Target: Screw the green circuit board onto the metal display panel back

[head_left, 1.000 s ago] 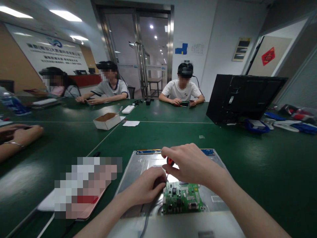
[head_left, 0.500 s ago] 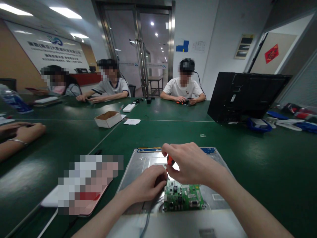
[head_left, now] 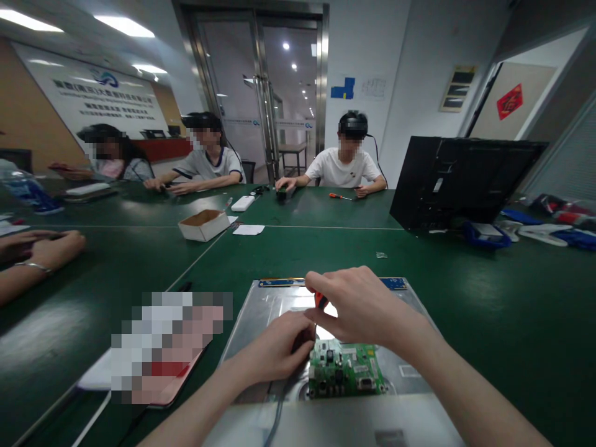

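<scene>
A flat silvery panel (head_left: 254,313) lies before me, with a green circuit board (head_left: 347,369) on it and a narrow blue board strip (head_left: 282,283) along its far edge. My right hand (head_left: 365,304) is closed around the orange and black handle of a screwdriver (head_left: 319,300), held over the board's far left corner. Beside it, my left hand (head_left: 284,344) is closed with its fingertips bunched near the same corner. Whatever those fingers pinch is hidden. From below the left hand a grey cable (head_left: 278,413) runs toward me.
Left of the panel lies a pink, partly blurred phone-like object (head_left: 200,354). A small open box (head_left: 203,225), white paper (head_left: 249,230) and a large black monitor (head_left: 465,180) stand farther off. Co-workers sit across the green table (head_left: 316,251); another person's hands (head_left: 51,251) rest at left.
My right hand shifts very slightly on the screwdriver; my left hand stays put. Across the table, a co-worker's hand moves away from an orange screwdriver to a dark object.
</scene>
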Demonstrator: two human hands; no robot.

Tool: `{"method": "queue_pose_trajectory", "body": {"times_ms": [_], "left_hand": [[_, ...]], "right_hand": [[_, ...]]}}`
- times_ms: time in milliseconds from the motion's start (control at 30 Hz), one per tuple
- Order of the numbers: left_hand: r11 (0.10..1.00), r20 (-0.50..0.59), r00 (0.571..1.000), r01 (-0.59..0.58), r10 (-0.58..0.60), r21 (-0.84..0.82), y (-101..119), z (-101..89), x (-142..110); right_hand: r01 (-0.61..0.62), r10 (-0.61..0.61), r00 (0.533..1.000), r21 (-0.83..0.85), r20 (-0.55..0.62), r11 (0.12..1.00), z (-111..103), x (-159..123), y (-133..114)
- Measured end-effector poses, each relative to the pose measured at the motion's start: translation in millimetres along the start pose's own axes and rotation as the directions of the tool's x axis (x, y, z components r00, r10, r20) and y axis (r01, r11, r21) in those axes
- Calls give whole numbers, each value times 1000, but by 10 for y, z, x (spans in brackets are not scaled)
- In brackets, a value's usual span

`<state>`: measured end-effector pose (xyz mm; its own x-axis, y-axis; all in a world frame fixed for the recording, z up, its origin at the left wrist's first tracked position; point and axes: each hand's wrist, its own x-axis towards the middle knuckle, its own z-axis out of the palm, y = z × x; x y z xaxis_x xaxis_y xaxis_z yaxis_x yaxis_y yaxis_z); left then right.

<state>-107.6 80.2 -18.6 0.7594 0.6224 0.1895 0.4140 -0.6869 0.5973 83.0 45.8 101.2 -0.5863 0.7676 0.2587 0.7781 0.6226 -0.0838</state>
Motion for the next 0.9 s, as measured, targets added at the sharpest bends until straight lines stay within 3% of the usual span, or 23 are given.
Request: {"method": "queue_pose_trajectory", "body": {"times_ms": [900], "left_hand": [[1000, 22, 1000, -12, 12, 14, -1, -23, 9]], "right_hand": [[10, -10, 1000, 15, -2, 1000, 28, 4, 12]]}}
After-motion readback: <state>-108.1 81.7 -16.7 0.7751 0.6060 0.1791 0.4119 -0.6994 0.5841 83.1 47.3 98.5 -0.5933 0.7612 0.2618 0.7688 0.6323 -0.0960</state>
